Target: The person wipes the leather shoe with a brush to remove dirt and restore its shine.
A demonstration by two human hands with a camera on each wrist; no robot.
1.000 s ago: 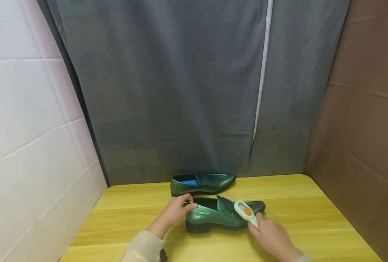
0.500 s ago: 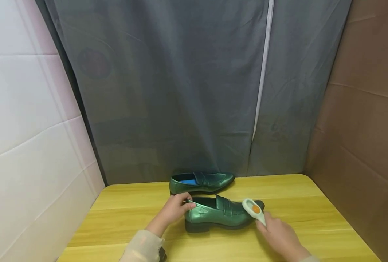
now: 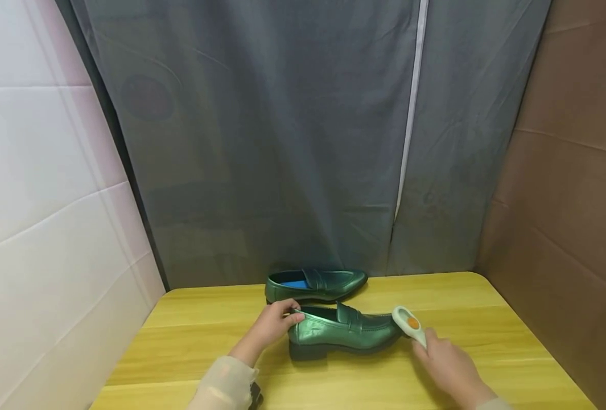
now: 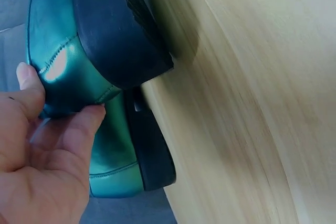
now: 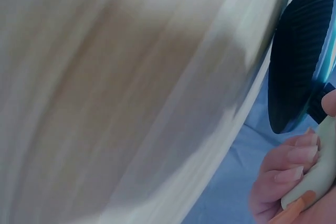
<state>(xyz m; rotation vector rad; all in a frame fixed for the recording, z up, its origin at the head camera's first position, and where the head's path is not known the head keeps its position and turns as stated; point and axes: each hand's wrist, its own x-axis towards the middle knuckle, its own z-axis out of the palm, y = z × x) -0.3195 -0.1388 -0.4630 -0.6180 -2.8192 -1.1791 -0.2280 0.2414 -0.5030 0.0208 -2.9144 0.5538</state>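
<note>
Backdrop: a grey curtain (image 3: 277, 142) hangs behind the table's back edge, with a narrow white strip (image 3: 410, 114) running down its right part. A white panel (image 3: 52, 228) stands along the table's left side and a brown panel (image 3: 564, 199) along its right.

Table (image 3: 190, 347): yellow wood-grain top, both back corners rounded; the front edge lies out of view.

Near shoe (image 3: 343, 336): green, metallic sheen, dark sole and heel block. It sits in front of the middle of the back edge, heel towards the table's left edge, toe towards the right. The ridged underside of its sole shows in the right wrist view; whether the whole sole meets the table cannot be told.

Far shoe (image 3: 338, 285): matching, set parallel at the middle of the back edge, toe likewise to the right.

Left hand (image 3: 277, 322): thumb and fingers pinch the near shoe's back rim above the heel. Pale sleeve (image 3: 226, 381) on this arm; a dark item (image 3: 256, 394) beside it is too little seen to identify.

Right hand (image 3: 448, 361): fingers curled round the handle of a pale green tool (image 3: 418, 336), beyond the near shoe's toe. The tool's head overlaps the toe; contact cannot be confirmed.

Blue piece (image 3: 296, 284): inside the far shoe.

Orange spot (image 3: 412, 323): oval, set in the tool's head.
</note>
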